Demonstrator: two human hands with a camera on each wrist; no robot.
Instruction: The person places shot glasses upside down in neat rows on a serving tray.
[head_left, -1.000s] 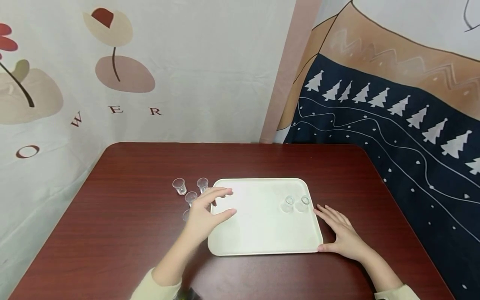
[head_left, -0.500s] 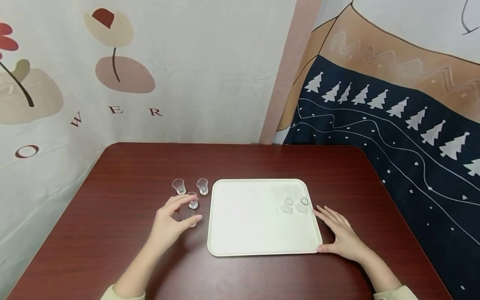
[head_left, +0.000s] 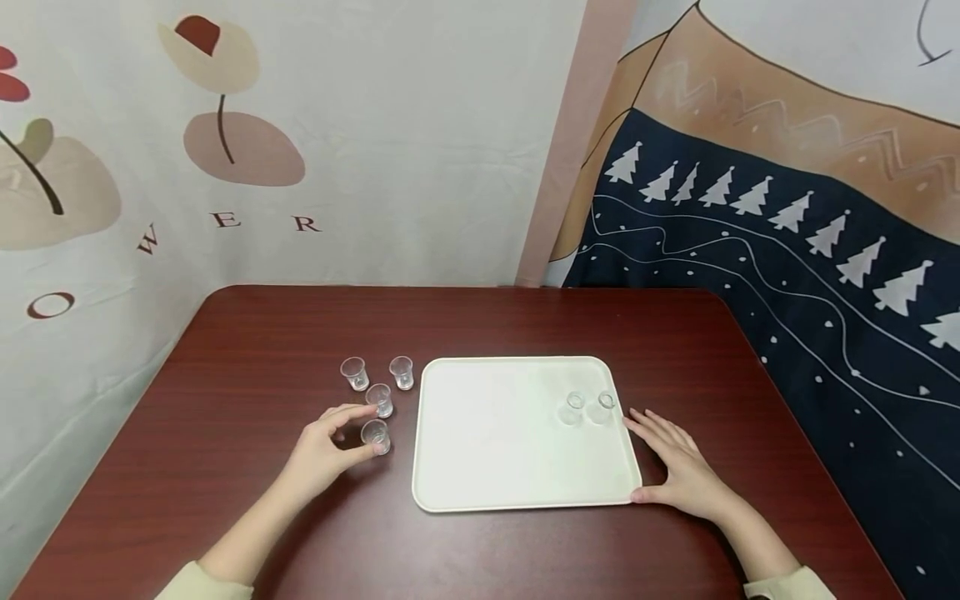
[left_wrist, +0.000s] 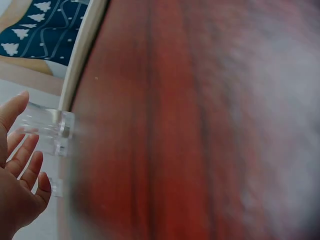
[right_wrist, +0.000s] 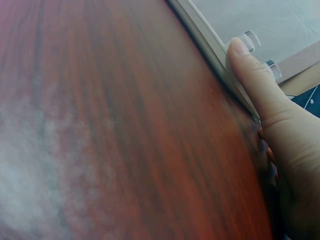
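Observation:
In the head view my left hand (head_left: 322, 450) reaches around the nearest small clear glass (head_left: 376, 436) on the table. Its thumb tip overlaps the glass's lower front, while the index finger lies behind it, apart from its wall. The left wrist view has the same hand (left_wrist: 22, 170) with spread fingers beside clear glasses (left_wrist: 47, 122). A second glass (head_left: 380, 400) stands just past the index finger. My right hand (head_left: 678, 467) rests along the right edge of a white tray (head_left: 510, 467), thumb at the near corner. In the right wrist view that thumb (right_wrist: 250, 70) lies over the rim.
Two more small glasses, one at the back left (head_left: 354, 373) and one by the tray (head_left: 402, 372), stand on the brown table (head_left: 300, 333). Two upside-down glasses, a left one (head_left: 572, 407) and a right one (head_left: 602, 407), sit on the tray's right side. Printed cloths hang behind.
My left hand has moved left and down from over the tray's left edge to the nearest glass on the table. The right hand has stayed at the tray's right edge.

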